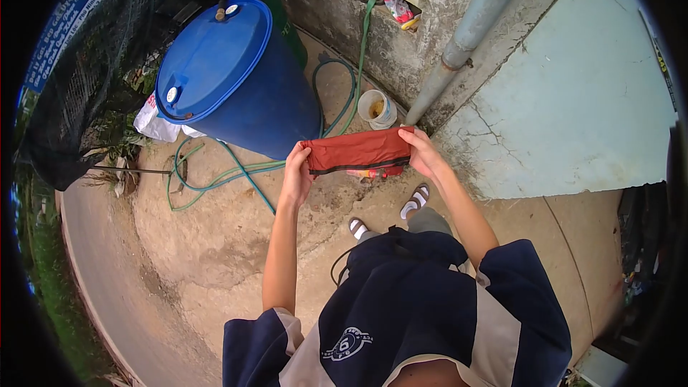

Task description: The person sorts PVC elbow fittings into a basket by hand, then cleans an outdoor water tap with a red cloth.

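Note:
A red cloth pouch [358, 150] with a black strip along its lower edge is stretched between my two hands, in front of my body. My left hand [297, 170] pinches its left end, thumb on top. At the right end, my right hand [423, 150] grips the corner, with the thumb over the fabric. Just below the pouch, a red and yellow item [373, 173] shows in part; whether it touches the pouch I cannot tell.
A large blue barrel [236, 79] stands at the upper left, with a green hose [236, 172] looping around it. Near the wall pipe [459, 50] is a white bucket [376, 110]. A pale blue panel [566, 93] stands at the right.

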Demonstrator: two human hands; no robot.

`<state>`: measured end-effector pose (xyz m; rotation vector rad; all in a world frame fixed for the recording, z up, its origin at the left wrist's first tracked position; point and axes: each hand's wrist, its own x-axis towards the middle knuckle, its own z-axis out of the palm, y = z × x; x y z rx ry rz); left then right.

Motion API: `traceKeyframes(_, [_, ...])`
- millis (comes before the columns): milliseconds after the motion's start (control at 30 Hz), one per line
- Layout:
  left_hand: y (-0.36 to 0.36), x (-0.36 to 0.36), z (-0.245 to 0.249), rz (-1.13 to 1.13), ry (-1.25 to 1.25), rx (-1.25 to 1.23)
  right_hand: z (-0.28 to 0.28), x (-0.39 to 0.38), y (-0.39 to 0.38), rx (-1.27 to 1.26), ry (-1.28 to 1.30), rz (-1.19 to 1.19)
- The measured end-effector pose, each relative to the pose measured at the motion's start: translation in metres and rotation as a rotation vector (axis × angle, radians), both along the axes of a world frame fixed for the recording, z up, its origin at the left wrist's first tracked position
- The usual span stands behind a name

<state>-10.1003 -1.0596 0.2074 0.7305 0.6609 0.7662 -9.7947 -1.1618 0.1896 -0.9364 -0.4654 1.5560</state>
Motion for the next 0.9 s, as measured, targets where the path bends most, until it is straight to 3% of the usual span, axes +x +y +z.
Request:
traceKeyframes(167, [-0.013, 0.022, -0.028, 0.107, 0.220, -0.022, -0.008, -0.040, 0.000, -0.139, 0.195, -0.118])
traceKeyframes(267, [-0.010, 0.009, -0.052, 0.048, 0.379, 0.072, -0.041, -0.039, 0.003, -0.078, -0.157, 0.038])
traceKeyframes(333, [-0.014, 0.008, -0.057, 0.049, 0.460, 0.086, -0.053, -0.040, 0.008, -0.128, -0.324, -0.009])
traceKeyframes(467, [-0.033, 0.031, -0.054, 0.142, 0.388, 0.201, -0.030, -0.067, 0.015, -0.100, -0.693, -0.014])
traceKeyframes(500, [-0.036, 0.041, -0.053, 0.189, 0.478, 0.296, -0.018, -0.076, 0.017, -0.099, -0.791, -0.005])
traceKeyframes(600, [-0.053, 0.065, -0.036, 0.107, 0.505, 0.336, -0.015, -0.095, 0.019, 0.006, -0.392, 0.062])
traceKeyframes(667, [-0.066, 0.079, -0.036, 0.154, 0.712, 0.611, -0.017, -0.103, 0.018, 0.000, -0.436, -0.044])
traceKeyframes(733, [-0.068, 0.072, -0.011, 0.036, 0.773, 0.601, -0.019, -0.108, 0.014, 0.013, -0.380, -0.138])
traceKeyframes(800, [-0.057, 0.058, 0.001, 0.002, 0.799, 0.586, -0.014, -0.102, 0.011, -0.011, -0.267, -0.086])
traceKeyframes(833, [-0.055, 0.057, -0.004, 0.175, 0.864, 0.609, -0.012, -0.096, 0.008, -0.023, -0.210, -0.062])
traceKeyframes(900, [-0.044, 0.051, -0.011, 0.161, 0.667, 0.399, -0.001, -0.089, 0.005, -0.078, -0.113, -0.012])
